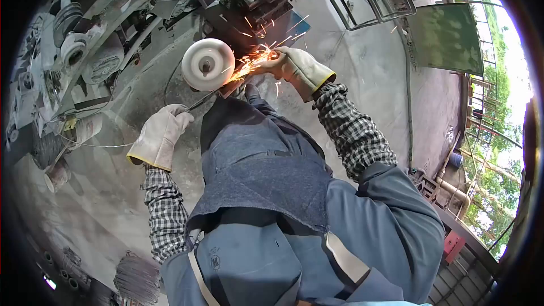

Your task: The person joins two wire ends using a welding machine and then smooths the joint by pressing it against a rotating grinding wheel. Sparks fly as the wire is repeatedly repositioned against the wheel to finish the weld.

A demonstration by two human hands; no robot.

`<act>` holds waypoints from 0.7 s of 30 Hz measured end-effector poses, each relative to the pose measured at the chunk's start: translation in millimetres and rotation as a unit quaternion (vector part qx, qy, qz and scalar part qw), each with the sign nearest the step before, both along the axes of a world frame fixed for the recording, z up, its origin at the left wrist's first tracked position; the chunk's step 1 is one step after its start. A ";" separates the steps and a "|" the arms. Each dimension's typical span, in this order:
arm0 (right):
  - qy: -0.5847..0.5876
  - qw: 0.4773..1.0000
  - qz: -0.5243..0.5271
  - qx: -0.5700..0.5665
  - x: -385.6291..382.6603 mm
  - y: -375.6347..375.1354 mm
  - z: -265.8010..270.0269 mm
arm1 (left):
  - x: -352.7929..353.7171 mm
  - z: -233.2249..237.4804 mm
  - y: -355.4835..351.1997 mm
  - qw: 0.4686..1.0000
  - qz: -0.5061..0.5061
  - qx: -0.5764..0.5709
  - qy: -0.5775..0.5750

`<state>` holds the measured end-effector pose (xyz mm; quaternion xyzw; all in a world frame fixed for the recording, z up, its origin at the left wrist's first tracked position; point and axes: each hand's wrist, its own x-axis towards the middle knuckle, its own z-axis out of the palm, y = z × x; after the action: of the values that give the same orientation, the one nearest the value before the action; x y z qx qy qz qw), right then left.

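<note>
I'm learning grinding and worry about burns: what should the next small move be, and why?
Probably ease the cream-gloved right hand slightly back from the round white grinding wheel, since bright orange sparks spray between them, right up to that hand.

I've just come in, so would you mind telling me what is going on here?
A gloved person is working at a pale round wheel, with bright sparks flying beside it. The left hand is closed on a thin dark bar that runs up toward the wheel. The right hand is on the far side of the sparks, its fingertips close to them; the glare hides exactly what it grips.
</note>
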<state>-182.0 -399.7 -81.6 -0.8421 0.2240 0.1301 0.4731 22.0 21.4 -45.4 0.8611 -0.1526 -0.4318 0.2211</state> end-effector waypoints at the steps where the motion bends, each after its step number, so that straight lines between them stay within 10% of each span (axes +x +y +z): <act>1: 0.010 1.000 0.005 -0.003 0.8 -2.9 -3.5 | 1.7 -10.9 4.7 1.000 0.005 -0.018 0.000; 4: -0.145 0.984 0.056 -0.085 -9.7 -2.6 -48.9 | 0.1 -0.6 -6.1 1.000 0.010 0.022 0.019; 9: 0.058 0.988 0.035 -0.136 17.7 27.0 47.7 | 0.7 -33.8 8.0 1.000 0.016 -0.014 -0.004; 16: -0.036 0.999 0.005 -0.005 -5.5 -1.9 -23.1 | 3.9 -23.0 6.0 1.000 -0.011 0.006 0.010; 21: 0.043 0.997 0.013 -0.070 16.4 28.9 61.8 | 1.9 -8.1 -7.9 0.999 -0.012 0.040 0.008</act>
<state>-165.5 -370.8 -19.9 -0.8695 0.2418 0.1567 0.4013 23.9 13.5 -53.5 0.8640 -0.1436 -0.4469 0.1820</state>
